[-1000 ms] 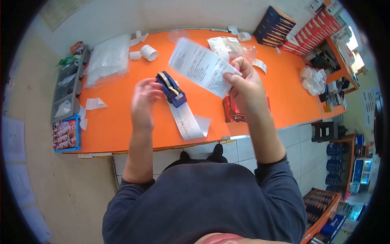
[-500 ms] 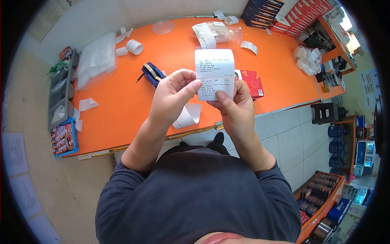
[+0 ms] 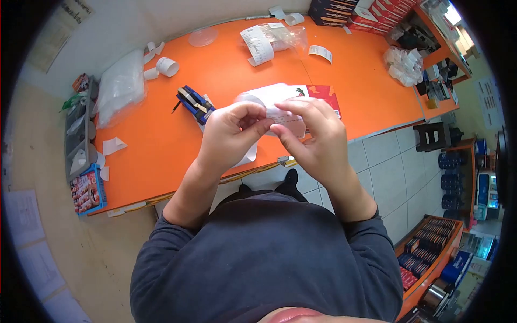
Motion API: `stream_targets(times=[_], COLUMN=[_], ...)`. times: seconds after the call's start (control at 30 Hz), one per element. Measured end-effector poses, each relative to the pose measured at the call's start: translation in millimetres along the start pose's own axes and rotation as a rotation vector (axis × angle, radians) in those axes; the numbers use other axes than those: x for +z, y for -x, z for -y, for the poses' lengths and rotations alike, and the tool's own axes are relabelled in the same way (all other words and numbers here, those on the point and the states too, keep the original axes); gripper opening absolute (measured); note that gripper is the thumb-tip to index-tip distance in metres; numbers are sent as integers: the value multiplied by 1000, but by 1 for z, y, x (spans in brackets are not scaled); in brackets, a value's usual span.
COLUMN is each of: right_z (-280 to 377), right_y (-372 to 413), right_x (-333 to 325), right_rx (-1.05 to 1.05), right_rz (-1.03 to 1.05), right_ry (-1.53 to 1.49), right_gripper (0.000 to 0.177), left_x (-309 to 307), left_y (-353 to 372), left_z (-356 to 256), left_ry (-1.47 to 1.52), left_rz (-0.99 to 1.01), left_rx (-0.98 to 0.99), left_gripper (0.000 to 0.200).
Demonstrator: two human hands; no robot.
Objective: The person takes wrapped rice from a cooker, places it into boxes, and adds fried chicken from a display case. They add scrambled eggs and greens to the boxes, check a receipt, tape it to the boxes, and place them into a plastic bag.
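Note:
My left hand [image 3: 234, 132] pinches the edge of a white printed paper slip [image 3: 274, 116], which is curled and partly blurred. On the slip's other side is my right hand [image 3: 318, 134], thumb and fingers apart, its fingertips close to the paper. Behind the hands lies a red and white box [image 3: 324, 97]. Left of them, a blue and black tool [image 3: 195, 103] rests on the orange table [image 3: 156, 140]. Another white paper piece [image 3: 249, 156] is partly hidden beneath my left forearm.
Clear plastic bags [image 3: 123, 86] and a grey organizer [image 3: 81, 126] stand left. A wrapped package with receipts [image 3: 277, 39] lies at the back. A crumpled plastic bag [image 3: 405, 65] and stacked red boxes [image 3: 379, 16] are right.
The slip has turned from facing me upright to a curled, lower position. My right hand has let go of its lower edge and opened. The view has shifted slightly.

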State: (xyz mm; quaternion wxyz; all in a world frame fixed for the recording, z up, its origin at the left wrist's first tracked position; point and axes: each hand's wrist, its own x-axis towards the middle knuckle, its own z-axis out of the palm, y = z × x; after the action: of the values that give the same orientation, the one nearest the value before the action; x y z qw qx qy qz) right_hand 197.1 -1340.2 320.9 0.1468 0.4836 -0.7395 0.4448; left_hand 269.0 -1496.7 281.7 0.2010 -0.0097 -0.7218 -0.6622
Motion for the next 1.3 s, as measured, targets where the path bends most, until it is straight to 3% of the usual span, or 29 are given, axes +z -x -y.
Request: stream_targets(times=[0.23, 0.33, 0.67, 0.8, 0.87, 0.9, 1.03, 1.17, 1.3], right_z=[-3, -1, 5, 7, 10, 10, -5, -27, -36], right_y=[20, 24, 28, 26, 30, 32, 38, 51, 56], right_x=[2, 0, -2, 0, 3, 5, 1, -7, -14], right_rx=[-46, -105, -163, -171, 88, 219, 532, 649, 636], right_rz=[-92, -149, -161, -165, -36, 28, 210, 336, 359], right_ry=[13, 10, 52, 85, -66, -140, -471, -850, -897], right_gripper=[32, 32, 29, 30, 27, 25, 14, 11, 15], left_x=[10, 18, 22, 22, 19, 20, 23, 22, 30], left_y=[0, 6, 15, 19, 22, 23, 29, 35, 34], left_z=[7, 15, 3, 5, 5, 8, -5, -5, 4], left_ry=[-306, -100, 382, 317, 149, -43, -310, -227, -126], left_rz=[-8, -96, 23, 30, 80, 3, 54, 205, 188], left_rx=[402, 284, 65, 105, 160, 159, -21, -154, -144], left_gripper=[12, 15, 13, 14, 14, 12, 8, 7, 11])
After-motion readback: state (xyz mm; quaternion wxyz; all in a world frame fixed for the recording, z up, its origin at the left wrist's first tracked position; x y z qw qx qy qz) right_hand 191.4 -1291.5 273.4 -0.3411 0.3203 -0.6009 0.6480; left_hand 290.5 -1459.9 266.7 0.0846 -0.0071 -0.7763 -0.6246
